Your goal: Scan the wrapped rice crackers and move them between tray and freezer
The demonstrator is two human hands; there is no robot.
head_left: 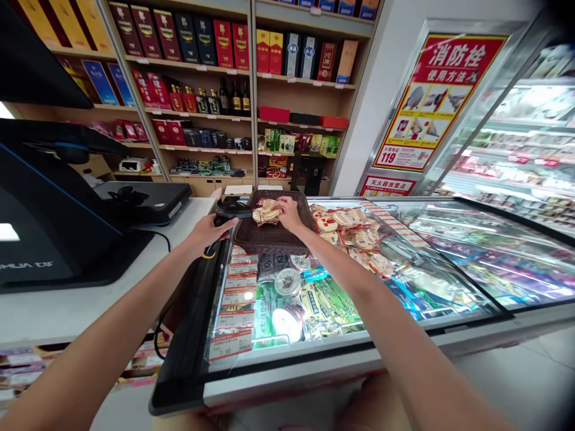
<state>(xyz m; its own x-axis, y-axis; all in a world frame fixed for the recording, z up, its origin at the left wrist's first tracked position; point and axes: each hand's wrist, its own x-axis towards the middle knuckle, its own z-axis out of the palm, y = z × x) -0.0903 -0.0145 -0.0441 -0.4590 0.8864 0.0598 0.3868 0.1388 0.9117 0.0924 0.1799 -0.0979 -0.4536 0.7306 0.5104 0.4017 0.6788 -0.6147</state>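
While left hand (210,230) grips black handheld scanner (233,209), right hand (290,213) pinches clear-wrapped snack pack (266,214) over brown wicker basket (265,242); resting or raised, can't tell. Pack just left of right hand, long axis roughly sideways toward scanner; right hand nearer, touching.

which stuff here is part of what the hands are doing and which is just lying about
In use:
black handheld device, in left hand
clear-wrapped beige packet, in right hand
dark brown woven basket under it
likely, beige packets with red-edged wrappers beside the basket

Just around:
black checkout machine with blue stripe
red-and-yellow rectangular wall sign
tall red boxes, shelved
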